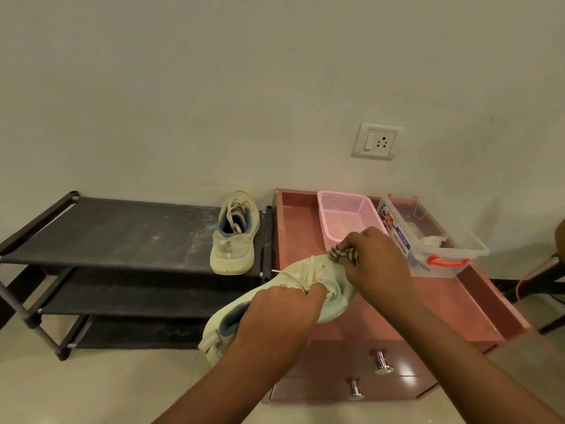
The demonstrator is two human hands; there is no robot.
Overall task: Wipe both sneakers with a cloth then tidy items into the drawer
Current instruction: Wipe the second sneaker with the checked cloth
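My left hand [282, 307] grips the sneaker [305, 280] by its lace area, fingers closed round it, steadying it in the air over the drawer unit's [458, 301] front-left corner. My right hand [380, 258] bunches the cloth [342, 252] against the toe. Long axis runs diagonally, toe up-right toward the basket [345, 215]. The second sneaker [234, 237] sits at the rack's [122, 234] right end, toe toward the wall.

Only readable text: "MULTI BOX" in white letters on a blue strip of the printed label [394, 228], stuck to the near-left end wall of the clear plastic box [452, 240]. Text runs sideways down the label. Rest of the label is coloured pictures and small print, too blurred to read. Box sits just right of the pink basket [348, 215].
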